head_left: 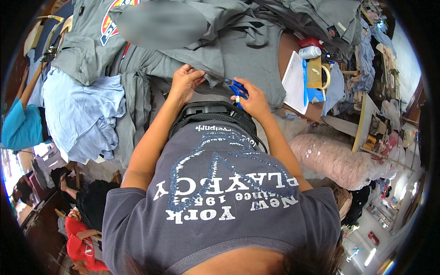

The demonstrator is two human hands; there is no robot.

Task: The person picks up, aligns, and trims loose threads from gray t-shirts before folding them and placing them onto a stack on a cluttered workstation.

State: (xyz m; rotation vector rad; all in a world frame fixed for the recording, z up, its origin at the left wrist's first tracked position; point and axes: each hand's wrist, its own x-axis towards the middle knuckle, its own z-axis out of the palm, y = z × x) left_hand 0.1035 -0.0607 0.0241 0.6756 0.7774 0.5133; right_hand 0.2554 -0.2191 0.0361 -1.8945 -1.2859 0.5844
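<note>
Left hand [185, 85] is pinched on cloth [250, 59], best held taut; scissors [239, 88] are gripped by right hand [255, 101], upper centre.

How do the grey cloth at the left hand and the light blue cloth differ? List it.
The grey cloth is darker; the light blue cloth paler. The grey cloth spreads ahead; the light blue cloth is bunched at left. The left hand pinches the grey cloth, not the light blue cloth. Both are creased.

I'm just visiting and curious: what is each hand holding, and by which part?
Right hand: blue scissors, by the handles. Left hand: grey cloth, pinched near its edge.
</note>
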